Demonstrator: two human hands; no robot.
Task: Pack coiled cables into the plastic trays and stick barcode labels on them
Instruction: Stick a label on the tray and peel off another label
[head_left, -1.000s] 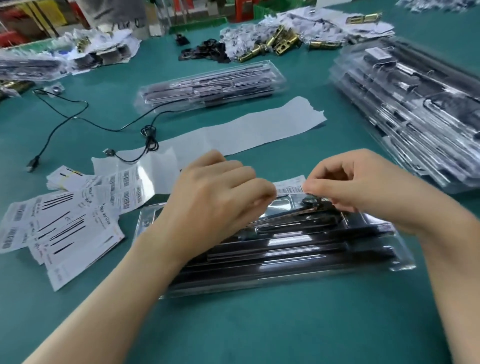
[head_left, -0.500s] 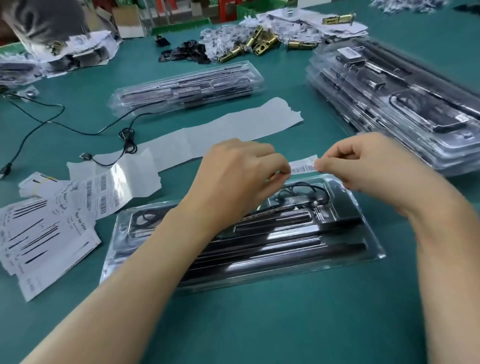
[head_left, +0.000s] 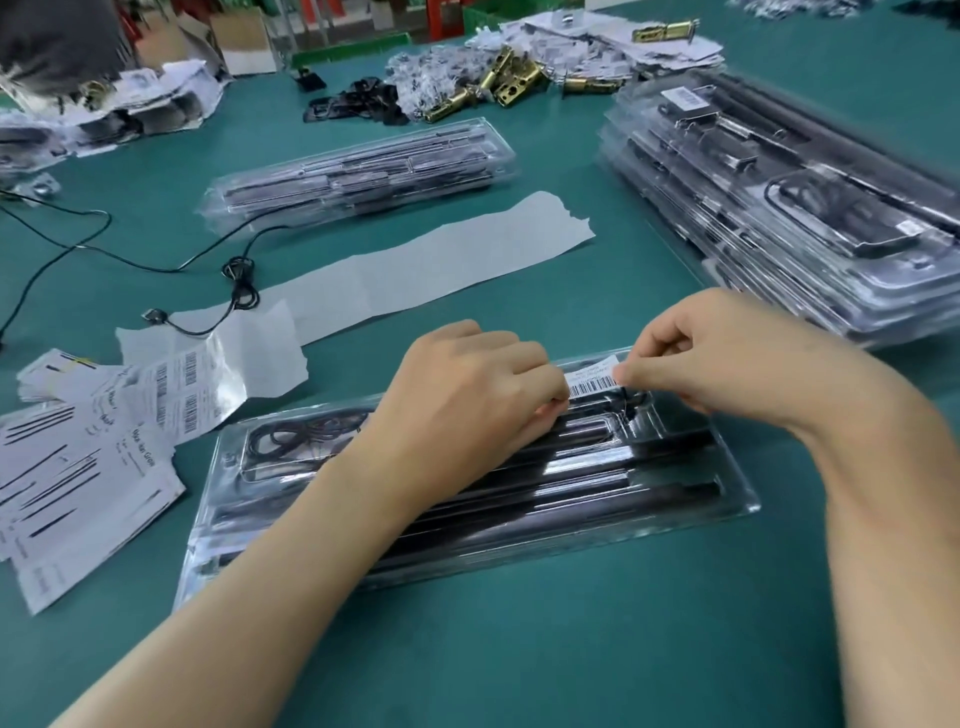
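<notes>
While the stack of filled clear plastic trays (head_left: 872, 306) at the right looks done, with labels showing on top, the long clear tray (head_left: 737, 499) at centre holds dark rods (head_left: 571, 483) and a black coiled cable (head_left: 306, 441) at its left end. Left hand (head_left: 467, 410) and right hand (head_left: 711, 364) each pinch an end of a small white barcode label (head_left: 592, 383) over its far edge; sticking remains, I judge.

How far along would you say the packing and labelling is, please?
Done: a stack of filled trays sits on the right, its top one labelled. In hand: the near tray already holds a coiled cable, and the left hand and right hand pinch a barcode label over its far edge, apparently not yet stuck down. Left: a loose cable lies unpacked on the table, and the label sheet has more barcodes.
</notes>
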